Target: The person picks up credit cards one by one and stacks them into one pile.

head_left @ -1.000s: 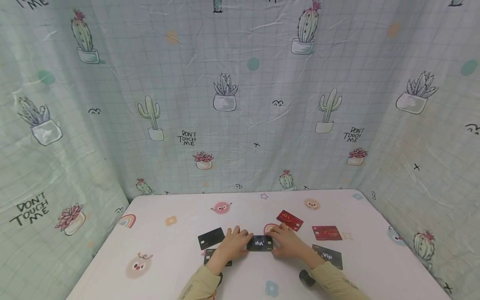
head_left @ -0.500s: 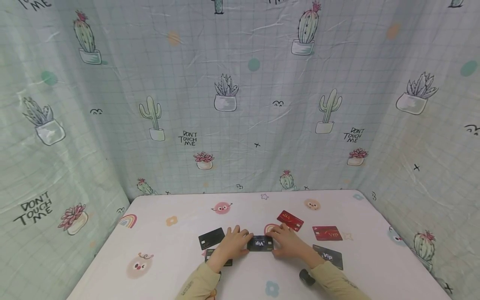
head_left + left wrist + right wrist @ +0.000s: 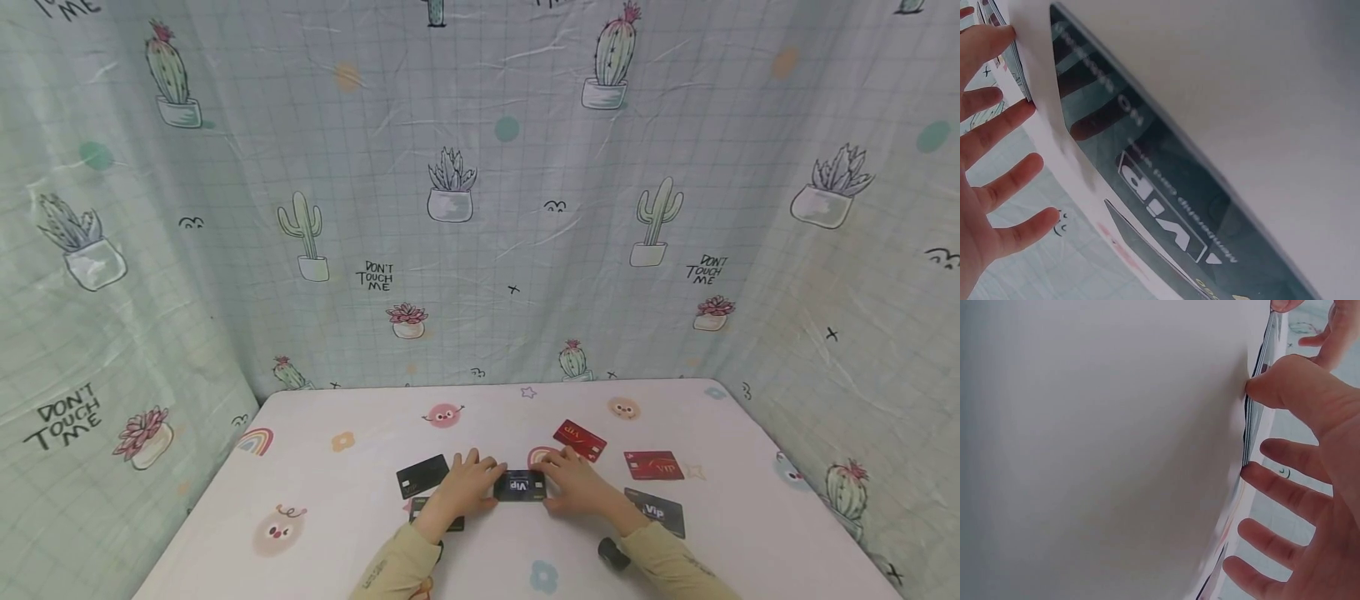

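Observation:
A small stack of cards (image 3: 521, 486) lies at the middle of the table, a black "Vip" card on top. My left hand (image 3: 467, 492) holds its left end between thumb and a finger, at the corners. At the opposite end, my right hand (image 3: 577, 485) pinches it the same way. Seen edge-on in the right wrist view, the stack (image 3: 1248, 428) shows several thin layers flat together, with thumb and middle fingertip on its edge. The other fingers of both hands are spread. A dark card (image 3: 1147, 156) printed "Vip" fills the left wrist view's foreground.
A black card (image 3: 422, 476) lies left of my left hand, and another dark card (image 3: 456, 525) is partly hidden beneath that wrist. Two red cards, one angled (image 3: 581, 440) and one straighter (image 3: 654, 466), lie at the right, above a dark grey card (image 3: 656, 510) beside my right forearm.

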`<state>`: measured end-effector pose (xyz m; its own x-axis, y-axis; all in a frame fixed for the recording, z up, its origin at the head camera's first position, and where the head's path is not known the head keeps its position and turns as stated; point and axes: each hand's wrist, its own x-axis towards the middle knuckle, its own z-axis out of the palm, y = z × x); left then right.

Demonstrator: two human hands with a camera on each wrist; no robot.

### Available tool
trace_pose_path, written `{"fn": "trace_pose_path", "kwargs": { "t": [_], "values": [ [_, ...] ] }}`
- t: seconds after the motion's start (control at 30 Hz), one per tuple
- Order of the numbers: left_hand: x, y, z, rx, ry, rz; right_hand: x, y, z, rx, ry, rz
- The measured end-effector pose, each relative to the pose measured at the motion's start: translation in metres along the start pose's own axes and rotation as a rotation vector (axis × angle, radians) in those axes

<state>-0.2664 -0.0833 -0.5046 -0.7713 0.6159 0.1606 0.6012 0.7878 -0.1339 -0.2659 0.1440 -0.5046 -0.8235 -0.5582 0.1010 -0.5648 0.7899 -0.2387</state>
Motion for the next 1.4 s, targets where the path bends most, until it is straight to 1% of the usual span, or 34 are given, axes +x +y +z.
{"fn": "trace_pose_path", "kwargs": {
  "t": [0.17,0.27,0.47,0.57,0.7,0.9,1.1,1.27,1.4],
  "values": [
    [-0.001,0.001,0.0,0.014,0.013,0.002,-0.002,0.001,0.0,0.048,-0.033,0.039],
    [-0.003,0.002,-0.002,0.017,0.018,0.003,-0.003,0.001,0.001,0.06,-0.041,0.057],
    [-0.008,0.002,-0.01,0.035,0.057,0.01,-0.005,0.003,0.002,0.037,-0.021,0.044],
    [-0.01,0.002,-0.013,0.028,0.075,0.017,-0.006,0.004,0.003,0.031,-0.017,0.05],
    [-0.013,0.002,-0.015,0.021,0.1,0.036,-0.006,0.006,0.004,0.029,-0.018,0.054],
    [-0.018,0.001,-0.019,0.02,0.152,0.055,-0.006,0.006,0.004,0.025,-0.001,0.038],
    [-0.024,0.001,-0.025,-0.001,0.128,0.04,-0.008,0.002,0.001,0.032,0.019,0.034],
    [-0.033,0.001,-0.03,-0.019,0.131,0.021,-0.012,-0.006,-0.002,0.091,0.015,0.045],
    [-0.04,0.001,-0.03,-0.018,0.112,-0.007,-0.013,-0.012,-0.002,0.11,0.015,0.049]
  ]
}}
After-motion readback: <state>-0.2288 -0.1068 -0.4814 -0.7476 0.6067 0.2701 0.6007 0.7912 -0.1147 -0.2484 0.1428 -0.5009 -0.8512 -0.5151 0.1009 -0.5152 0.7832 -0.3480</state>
